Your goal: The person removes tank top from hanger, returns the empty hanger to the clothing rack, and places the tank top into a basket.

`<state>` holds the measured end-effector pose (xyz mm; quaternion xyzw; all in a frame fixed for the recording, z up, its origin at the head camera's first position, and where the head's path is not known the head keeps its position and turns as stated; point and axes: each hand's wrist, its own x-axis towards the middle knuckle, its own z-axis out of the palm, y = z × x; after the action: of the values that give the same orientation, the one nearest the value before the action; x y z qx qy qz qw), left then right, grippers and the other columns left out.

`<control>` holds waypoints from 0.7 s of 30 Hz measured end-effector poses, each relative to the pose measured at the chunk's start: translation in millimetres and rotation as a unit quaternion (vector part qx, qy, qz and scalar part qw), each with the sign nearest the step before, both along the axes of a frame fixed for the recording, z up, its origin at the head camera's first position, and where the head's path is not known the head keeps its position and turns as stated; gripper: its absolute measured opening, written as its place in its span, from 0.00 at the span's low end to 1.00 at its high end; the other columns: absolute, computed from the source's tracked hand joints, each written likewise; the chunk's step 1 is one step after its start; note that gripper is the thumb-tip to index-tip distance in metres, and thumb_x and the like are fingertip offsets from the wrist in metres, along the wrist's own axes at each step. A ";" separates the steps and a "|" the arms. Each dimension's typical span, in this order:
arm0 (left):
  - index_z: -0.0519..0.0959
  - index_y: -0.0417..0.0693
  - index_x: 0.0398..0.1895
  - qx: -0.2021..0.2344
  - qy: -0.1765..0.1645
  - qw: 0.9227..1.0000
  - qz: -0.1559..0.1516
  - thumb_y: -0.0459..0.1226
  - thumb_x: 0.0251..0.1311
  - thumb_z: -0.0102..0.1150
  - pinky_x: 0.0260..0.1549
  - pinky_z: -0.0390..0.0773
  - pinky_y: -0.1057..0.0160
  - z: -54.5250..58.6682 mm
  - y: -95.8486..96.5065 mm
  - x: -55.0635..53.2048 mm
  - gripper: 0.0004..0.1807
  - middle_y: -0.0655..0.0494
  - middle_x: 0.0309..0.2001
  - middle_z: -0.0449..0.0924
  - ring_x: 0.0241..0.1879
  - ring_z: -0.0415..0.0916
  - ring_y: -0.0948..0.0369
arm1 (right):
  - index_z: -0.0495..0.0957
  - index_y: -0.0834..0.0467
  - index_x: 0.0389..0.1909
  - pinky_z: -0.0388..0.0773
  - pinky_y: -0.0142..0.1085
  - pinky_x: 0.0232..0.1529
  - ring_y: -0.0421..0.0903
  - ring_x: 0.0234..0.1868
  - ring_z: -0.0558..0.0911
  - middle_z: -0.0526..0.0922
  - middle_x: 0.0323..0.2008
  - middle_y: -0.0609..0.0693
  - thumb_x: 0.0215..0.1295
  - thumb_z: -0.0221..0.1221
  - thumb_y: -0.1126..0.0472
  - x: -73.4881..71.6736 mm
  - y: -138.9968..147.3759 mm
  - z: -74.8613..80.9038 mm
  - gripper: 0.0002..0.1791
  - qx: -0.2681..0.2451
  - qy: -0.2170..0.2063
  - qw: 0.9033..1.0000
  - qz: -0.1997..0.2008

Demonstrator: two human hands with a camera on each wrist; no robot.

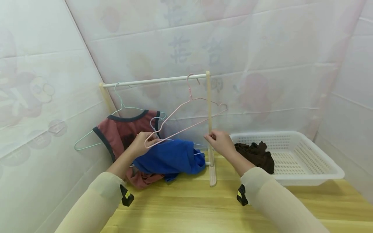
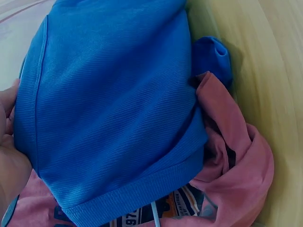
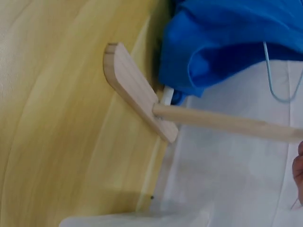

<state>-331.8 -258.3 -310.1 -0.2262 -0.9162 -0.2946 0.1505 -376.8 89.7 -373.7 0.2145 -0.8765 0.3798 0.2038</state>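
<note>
In the head view my left hand [image 1: 141, 142] grips a blue top [image 1: 172, 157] at its banded edge, beside the hook of a pale blue hanger [image 1: 155, 120]. That hanger's wire end [image 3: 284, 100] sticks out of the top's opening in the right wrist view. My right hand [image 1: 220, 141] is at the rack's wooden post [image 1: 209, 106], its fingers bent. Whether it pinches anything is hidden. A pink hanger [image 1: 180, 132] hangs bare from the rail, passing in front of the left hand. A red sleeveless top [image 1: 122, 124] with dark trim hangs on a mint-green hanger [image 1: 87, 141].
The rack's white rail [image 1: 157, 80] spans two wooden posts. To the right, a white basket [image 1: 314, 158] holds a dark brown garment [image 1: 257, 157]. The rack's wooden foot [image 1: 212, 176] rests on the wood-grain table [image 1: 186, 207]. Printed white sheets [image 1: 262, 64] stand behind.
</note>
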 end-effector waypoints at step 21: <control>0.78 0.45 0.20 0.039 -0.097 0.993 -0.056 0.40 0.64 0.62 0.19 0.62 0.67 -11.1 20.7 9.9 0.15 0.60 0.17 0.69 0.16 0.59 0.64 | 0.82 0.50 0.55 0.81 0.40 0.47 0.45 0.45 0.85 0.87 0.45 0.47 0.69 0.59 0.49 34.9 -64.6 3.1 0.17 0.154 0.056 0.979 0.123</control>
<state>-321.9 -237.6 -321.2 -0.2412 -0.9000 -0.3591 0.0528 -341.8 25.1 -370.6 0.3699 -0.8789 0.2496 0.1685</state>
